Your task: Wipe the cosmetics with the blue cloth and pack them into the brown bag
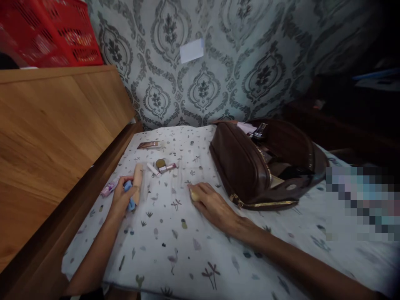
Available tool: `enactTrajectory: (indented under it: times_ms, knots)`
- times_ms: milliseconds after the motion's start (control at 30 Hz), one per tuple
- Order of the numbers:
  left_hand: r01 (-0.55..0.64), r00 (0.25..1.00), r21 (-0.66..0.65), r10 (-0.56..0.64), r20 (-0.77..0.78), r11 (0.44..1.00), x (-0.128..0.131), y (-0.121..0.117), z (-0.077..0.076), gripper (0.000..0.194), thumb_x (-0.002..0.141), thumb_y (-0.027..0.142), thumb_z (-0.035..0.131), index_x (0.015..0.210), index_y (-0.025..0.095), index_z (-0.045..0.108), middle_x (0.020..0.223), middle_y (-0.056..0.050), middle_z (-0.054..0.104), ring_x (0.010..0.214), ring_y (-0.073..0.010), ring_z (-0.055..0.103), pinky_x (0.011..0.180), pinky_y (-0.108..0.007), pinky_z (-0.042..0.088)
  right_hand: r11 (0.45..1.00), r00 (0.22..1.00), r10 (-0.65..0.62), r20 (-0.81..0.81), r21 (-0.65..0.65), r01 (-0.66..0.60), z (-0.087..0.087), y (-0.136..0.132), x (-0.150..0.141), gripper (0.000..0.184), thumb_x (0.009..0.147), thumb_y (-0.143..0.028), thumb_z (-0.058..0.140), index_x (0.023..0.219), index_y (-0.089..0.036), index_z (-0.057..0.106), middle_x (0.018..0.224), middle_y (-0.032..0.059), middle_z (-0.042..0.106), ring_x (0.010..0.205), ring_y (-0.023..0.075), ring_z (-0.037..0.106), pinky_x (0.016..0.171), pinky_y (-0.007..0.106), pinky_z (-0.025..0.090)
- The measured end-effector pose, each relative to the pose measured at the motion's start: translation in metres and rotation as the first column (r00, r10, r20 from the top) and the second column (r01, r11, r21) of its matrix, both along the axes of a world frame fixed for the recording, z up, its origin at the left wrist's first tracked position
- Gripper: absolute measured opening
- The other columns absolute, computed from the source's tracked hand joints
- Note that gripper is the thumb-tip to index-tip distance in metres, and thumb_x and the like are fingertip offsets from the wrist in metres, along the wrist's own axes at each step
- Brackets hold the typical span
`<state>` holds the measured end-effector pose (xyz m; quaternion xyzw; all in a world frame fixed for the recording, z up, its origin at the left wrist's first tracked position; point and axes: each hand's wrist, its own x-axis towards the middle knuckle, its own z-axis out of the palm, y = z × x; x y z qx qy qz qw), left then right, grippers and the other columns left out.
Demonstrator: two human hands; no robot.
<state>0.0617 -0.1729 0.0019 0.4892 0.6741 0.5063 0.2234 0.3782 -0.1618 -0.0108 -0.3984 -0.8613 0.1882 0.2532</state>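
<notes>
My left hand (119, 196) is closed at the left of the patterned sheet, around a crumpled-looking light blue item (128, 188) whose kind I cannot make out. A long beige tube-like item (137, 180) stands against its fingertips; whether it is gripped too is unclear. Near the middle, my right hand (211, 204) is low over the sheet, its fingers curled round a small pale yellow item (195, 196), mostly hidden. To its right sits a brown leather toiletry bag (239, 162), unzipped and gaping, with several things inside.
Beyond my left hand lie a white tube (153, 169), a round olive-gold item (160, 163), a pinkish slim tube (168, 167) and a brown tube (149, 145). A purple-white packet (109, 187) rests by the left wrist. A wooden panel (62, 121) borders the left, under a red basket (71, 33).
</notes>
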Motion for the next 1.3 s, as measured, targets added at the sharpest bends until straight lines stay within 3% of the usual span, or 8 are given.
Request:
enactTrajectory:
  times_ms: [200,367,633,733,833,967,1167,1300]
  knots:
    - [0.013,0.975,0.018,-0.017,0.220,1.000,0.015,-0.015,0.003,0.045,0.058,0.035,0.071,0.098,0.020,0.058,0.094,0.000,0.059,0.081,-0.0169,0.056,0.066,-0.024,0.046,0.997,0.963,-0.079,-0.256,-0.046,0.070,-0.024,0.009,0.010,0.036,0.086,-0.017,0.058,0.122,-0.020,0.059,0.114,0.0115,0.065,0.107,0.0257,0.064,0.095,0.046,0.055]
    - [0.212,0.943,0.015,-0.209,0.259,0.977,0.041,-0.027,0.005,0.046,0.065,0.035,0.073,0.106,0.020,0.059,0.099,-0.001,0.062,0.083,-0.0175,0.058,0.070,-0.025,0.048,0.997,0.946,-0.075,-0.314,-0.051,0.062,-0.032,0.011,0.015,0.039,0.085,-0.019,0.058,0.124,-0.021,0.058,0.118,0.0108,0.066,0.108,0.0249,0.065,0.096,0.047,0.054]
    - [0.562,0.775,-0.015,-0.521,0.357,0.827,0.083,0.007,0.001,0.046,0.063,0.039,0.076,0.102,0.019,0.061,0.102,-0.004,0.065,0.086,-0.0214,0.062,0.072,-0.029,0.049,0.998,0.950,-0.063,-0.305,-0.014,0.062,-0.035,0.012,0.015,0.039,0.085,-0.020,0.058,0.124,-0.021,0.058,0.117,0.0110,0.066,0.108,0.0254,0.066,0.095,0.046,0.055]
    - [0.590,0.789,-0.008,-0.575,0.217,0.807,0.092,0.019,-0.003,0.035,0.072,0.040,0.073,0.097,0.018,0.062,0.106,-0.007,0.067,0.095,-0.0244,0.063,0.082,-0.032,0.050,0.998,0.956,-0.065,-0.285,-0.017,0.063,-0.033,0.012,0.015,0.039,0.085,-0.020,0.058,0.124,-0.019,0.059,0.116,0.0122,0.067,0.106,0.0258,0.066,0.092,0.046,0.056]
    - [0.515,0.847,-0.029,-0.514,-0.133,0.857,0.088,0.026,-0.005,0.023,0.086,0.038,0.060,0.097,0.018,0.062,0.096,-0.005,0.069,0.091,-0.0220,0.063,0.083,-0.032,0.049,0.998,0.958,-0.056,-0.281,-0.014,0.054,-0.031,0.011,0.015,0.036,0.087,-0.021,0.057,0.123,-0.018,0.060,0.114,0.0129,0.067,0.102,0.0255,0.067,0.088,0.045,0.058]
    - [0.314,0.719,-0.062,-0.279,-0.636,0.948,0.064,0.043,-0.007,0.025,0.095,0.022,0.041,0.112,0.019,0.059,0.112,-0.008,0.066,0.107,-0.0222,0.061,0.097,-0.034,0.047,0.999,0.957,-0.048,-0.285,0.003,0.051,-0.029,0.009,0.015,0.037,0.085,-0.019,0.058,0.123,-0.019,0.060,0.114,0.0120,0.067,0.100,0.0251,0.067,0.088,0.045,0.058]
    - [0.220,0.559,-0.220,-0.308,-0.770,0.950,0.035,0.069,-0.003,0.053,0.079,0.003,0.050,0.131,0.017,0.053,0.146,-0.013,0.049,0.135,-0.0285,0.043,0.110,-0.042,0.040,0.999,0.955,-0.047,-0.292,-0.001,0.049,-0.028,0.008,0.015,0.038,0.086,-0.017,0.057,0.124,-0.021,0.058,0.111,0.0102,0.066,0.099,0.0243,0.066,0.088,0.044,0.057]
    - [0.201,0.441,-0.317,-0.375,-0.815,0.927,0.031,0.067,0.008,0.051,0.082,0.006,0.051,0.131,0.018,0.053,0.133,-0.012,0.058,0.126,-0.0289,0.049,0.101,-0.043,0.046,0.998,0.954,-0.069,-0.293,-0.016,0.067,-0.029,0.009,0.015,0.040,0.087,-0.017,0.055,0.126,-0.019,0.056,0.115,0.0121,0.064,0.101,0.0244,0.066,0.088,0.044,0.057]
